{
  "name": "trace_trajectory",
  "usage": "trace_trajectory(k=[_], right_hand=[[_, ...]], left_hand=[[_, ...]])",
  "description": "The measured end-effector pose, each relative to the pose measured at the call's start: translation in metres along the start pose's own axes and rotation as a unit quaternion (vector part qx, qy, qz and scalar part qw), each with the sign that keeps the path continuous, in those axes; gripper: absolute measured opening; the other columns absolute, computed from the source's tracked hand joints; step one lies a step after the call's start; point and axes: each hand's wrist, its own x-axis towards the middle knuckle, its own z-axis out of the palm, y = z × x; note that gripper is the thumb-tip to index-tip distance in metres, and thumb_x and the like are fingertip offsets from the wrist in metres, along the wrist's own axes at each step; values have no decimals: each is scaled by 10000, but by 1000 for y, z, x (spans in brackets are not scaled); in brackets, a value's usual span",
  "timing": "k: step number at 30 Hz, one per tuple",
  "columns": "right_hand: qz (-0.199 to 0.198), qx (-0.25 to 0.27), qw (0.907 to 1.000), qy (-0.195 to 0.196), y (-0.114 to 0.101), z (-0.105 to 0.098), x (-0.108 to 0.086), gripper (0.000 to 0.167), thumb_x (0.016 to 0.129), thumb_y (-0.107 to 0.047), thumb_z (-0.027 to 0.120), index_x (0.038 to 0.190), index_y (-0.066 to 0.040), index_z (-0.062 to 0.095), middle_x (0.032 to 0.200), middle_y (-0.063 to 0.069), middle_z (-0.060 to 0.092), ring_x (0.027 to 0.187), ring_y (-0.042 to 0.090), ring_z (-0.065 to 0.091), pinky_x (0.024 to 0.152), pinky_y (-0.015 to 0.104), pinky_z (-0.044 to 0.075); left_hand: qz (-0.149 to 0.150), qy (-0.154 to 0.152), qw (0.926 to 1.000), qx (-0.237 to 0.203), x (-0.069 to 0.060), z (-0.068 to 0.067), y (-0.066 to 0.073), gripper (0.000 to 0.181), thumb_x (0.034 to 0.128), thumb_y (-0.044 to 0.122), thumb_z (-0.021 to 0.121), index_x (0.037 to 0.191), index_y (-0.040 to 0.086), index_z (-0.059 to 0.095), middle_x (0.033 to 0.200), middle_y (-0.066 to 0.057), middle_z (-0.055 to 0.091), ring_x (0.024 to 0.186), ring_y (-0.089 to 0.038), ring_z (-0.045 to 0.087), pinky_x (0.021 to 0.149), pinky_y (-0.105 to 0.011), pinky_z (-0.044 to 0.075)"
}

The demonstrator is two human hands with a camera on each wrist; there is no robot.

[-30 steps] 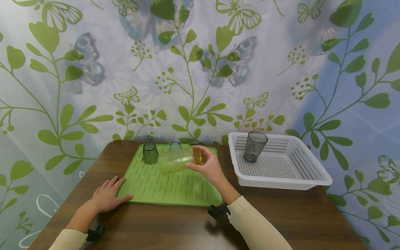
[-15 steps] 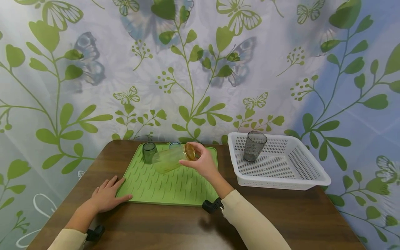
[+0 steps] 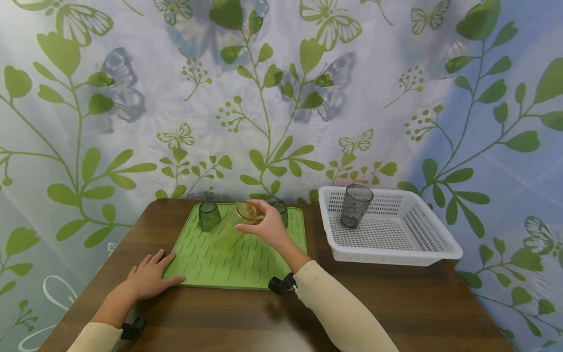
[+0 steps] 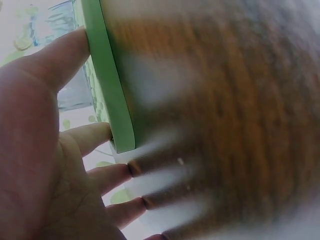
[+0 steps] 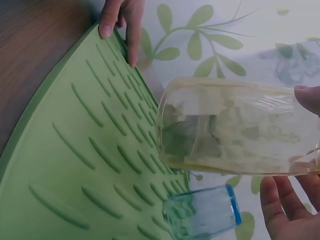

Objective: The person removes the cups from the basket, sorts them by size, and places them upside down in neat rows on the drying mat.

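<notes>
My right hand (image 3: 269, 226) pinches a yellow glass (image 3: 229, 230) near its amber rim, holding it tilted over the green mat (image 3: 237, 274), its base toward the lower left. In the right wrist view the yellow glass (image 5: 235, 127) spans from the fingers to above the mat, with a blue glass (image 5: 202, 212) on the mat beneath it. My left hand (image 3: 149, 277) lies spread at the mat's left front corner, thumb and a finger touching the mat edge (image 4: 107, 80) in the left wrist view. Dark green glass (image 3: 208, 216) stands at the mat's back left.
Another dark glass (image 3: 281, 213) stands at the mat's back right, partly behind my right hand. A white perforated basket (image 3: 396, 256) sits to the right, with a grey glass (image 3: 355, 206) leaning in its left part. Brown table (image 3: 211, 318) surrounds the mat; a patterned curtain hangs behind.
My right hand has moved left with the yellow glass, which has tipped from nearly level to steeper, rim up. The dark glass at the back right has come into view. My left hand stays in place.
</notes>
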Motion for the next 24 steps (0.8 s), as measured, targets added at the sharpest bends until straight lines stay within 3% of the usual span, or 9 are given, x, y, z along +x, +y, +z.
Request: trace_trajectory(k=[15,24], right_hand=[[45,-262,9995,-183,2,29,9,718,802,-298,902,1440,-211,585,1423,-9,604,1176,194,644,953,307,574],[76,-469,9986,-224,1,40,11,708,777,-364,914,1408,-272,606,1314,-5,648,1109,172,654,898,308,590]], left_hand=[[-23,5,10000,-88,1,0,-1,990,887,721,615,1550,18,404,1589,-388,259,1399,-690,235,1021,-872,221],[42,-9,10000,-41,1,0,0,983,889,720,615,1543,15,412,1577,-395,274,1381,-699,250,1000,-877,236]])
